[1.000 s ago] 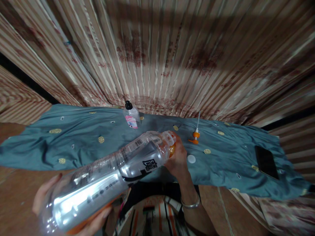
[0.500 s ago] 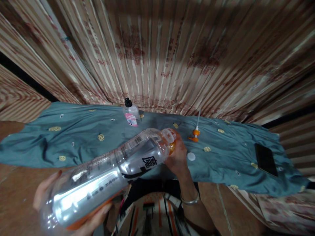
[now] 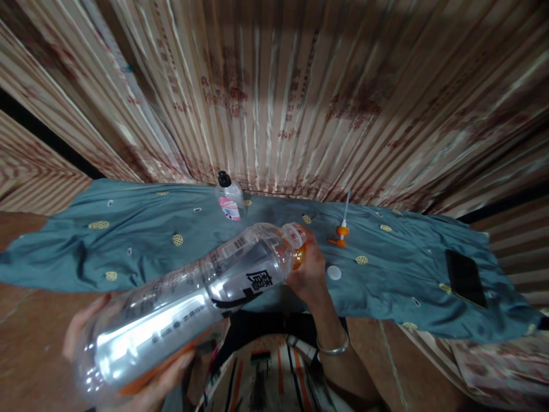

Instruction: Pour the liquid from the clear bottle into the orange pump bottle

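Note:
A large clear plastic bottle (image 3: 171, 315) with dark printed characters lies tilted across the view, its uncapped neck (image 3: 294, 234) higher up on the right. My left hand (image 3: 167, 377) is wrapped round its base end, fingers showing on both sides. At the neck, my right hand (image 3: 309, 269) is closed around an amber-orange object (image 3: 299, 257), mostly hidden by the fingers and the bottle. Its kind is unclear. An orange strip (image 3: 167, 366) shows along the bottle's lower side. Right of my right hand lie a small white disc (image 3: 333, 272) and an orange pump top (image 3: 342, 232) with a clear tube.
A teal patterned cloth (image 3: 146, 246) covers the surface. Towards the back stands a small bottle (image 3: 230, 200) with a black cap and pink label. A dark phone (image 3: 465, 278) lies at the right end. Striped curtains (image 3: 274, 103) hang close behind.
The large bottle and both hands keep almost the same pose. The view has shifted very slightly; nothing is let go or picked up.

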`<state>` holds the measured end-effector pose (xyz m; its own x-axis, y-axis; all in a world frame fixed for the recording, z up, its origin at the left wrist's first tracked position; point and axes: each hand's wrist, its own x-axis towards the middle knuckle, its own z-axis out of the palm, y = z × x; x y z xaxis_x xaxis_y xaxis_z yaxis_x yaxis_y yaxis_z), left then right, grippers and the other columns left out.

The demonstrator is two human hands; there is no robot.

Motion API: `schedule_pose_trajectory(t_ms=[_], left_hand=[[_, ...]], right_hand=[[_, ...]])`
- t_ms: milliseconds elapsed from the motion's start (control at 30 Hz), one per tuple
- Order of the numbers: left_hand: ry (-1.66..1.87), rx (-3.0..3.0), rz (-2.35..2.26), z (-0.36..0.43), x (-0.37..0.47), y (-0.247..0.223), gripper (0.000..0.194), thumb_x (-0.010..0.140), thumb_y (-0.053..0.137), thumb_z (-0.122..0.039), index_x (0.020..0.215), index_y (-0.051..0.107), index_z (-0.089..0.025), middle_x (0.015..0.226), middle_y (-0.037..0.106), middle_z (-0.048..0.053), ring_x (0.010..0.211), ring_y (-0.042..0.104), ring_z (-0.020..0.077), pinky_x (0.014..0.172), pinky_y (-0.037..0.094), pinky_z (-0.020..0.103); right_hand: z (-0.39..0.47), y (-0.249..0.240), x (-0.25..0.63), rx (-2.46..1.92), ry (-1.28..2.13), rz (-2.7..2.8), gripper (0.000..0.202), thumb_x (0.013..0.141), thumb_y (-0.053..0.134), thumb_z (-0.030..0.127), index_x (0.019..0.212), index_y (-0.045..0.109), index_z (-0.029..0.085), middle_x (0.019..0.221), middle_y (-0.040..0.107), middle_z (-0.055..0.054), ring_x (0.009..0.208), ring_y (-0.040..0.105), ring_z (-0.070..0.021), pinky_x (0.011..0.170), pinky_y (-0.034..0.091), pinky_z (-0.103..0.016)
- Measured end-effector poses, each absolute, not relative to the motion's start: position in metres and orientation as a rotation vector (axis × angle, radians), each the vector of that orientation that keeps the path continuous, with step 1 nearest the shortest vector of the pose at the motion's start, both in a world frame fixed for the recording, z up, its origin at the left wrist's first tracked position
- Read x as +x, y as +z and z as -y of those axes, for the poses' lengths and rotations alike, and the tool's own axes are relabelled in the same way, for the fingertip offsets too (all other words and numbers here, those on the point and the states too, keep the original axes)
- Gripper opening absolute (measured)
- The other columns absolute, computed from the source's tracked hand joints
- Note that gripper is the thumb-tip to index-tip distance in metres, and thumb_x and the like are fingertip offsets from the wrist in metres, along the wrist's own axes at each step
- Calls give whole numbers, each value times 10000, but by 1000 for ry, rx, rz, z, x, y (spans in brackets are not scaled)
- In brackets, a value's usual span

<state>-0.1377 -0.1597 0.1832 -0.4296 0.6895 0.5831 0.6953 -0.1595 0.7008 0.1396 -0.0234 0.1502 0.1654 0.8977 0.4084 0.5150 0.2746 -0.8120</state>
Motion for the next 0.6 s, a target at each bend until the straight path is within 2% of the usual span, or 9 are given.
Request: schedule_pose_trajectory(t_ms=[67,167,267,367,600], left_hand=[[-1669,-1704,2004,159,-139,181,1259,546,1038,-576,1680,521,-395,1515,623,73,1358,653,438,1327,429,803],[-1677,-1688,2060,158,-139,180,1300,537,1039,-572,1707,498,-404,1585,587,94,1409,630,481,1306,429,834],[-1729,-1691,2025,153,-137,183,1231,516,1043,-575,1642,573,-403,1500,610,84,1295,653,436,1262,468,837],[-1752,-1674,1935,149,-136,185,1138,559,1027,-589,1600,611,-390,1419,629,61,1214,634,366,1293,468,764],[-1692,-1815,1733,146,-143,180,1208,592,1026,-525,1696,563,-358,1464,620,50,1200,616,306,1322,435,564]], right_hand=[[23,150,140,-1369,475,1486,673,797,824,394,1431,649,248,1339,838,-149,1182,855,-367,1051,722,-524],[23,151,139,-1359,487,1475,637,828,792,418,1426,643,256,1332,841,-134,1172,858,-354,1039,727,-514],[22,150,139,-1344,481,1473,621,838,780,437,1415,641,255,1326,839,-132,1171,857,-354,1046,726,-523],[20,148,138,-1321,480,1482,631,840,791,447,1415,641,235,1309,840,-145,1146,862,-352,1043,729,-519],[18,143,138,-1275,448,1496,677,837,826,404,1453,627,203,1352,832,-175,1177,858,-356,1066,725,-526]])
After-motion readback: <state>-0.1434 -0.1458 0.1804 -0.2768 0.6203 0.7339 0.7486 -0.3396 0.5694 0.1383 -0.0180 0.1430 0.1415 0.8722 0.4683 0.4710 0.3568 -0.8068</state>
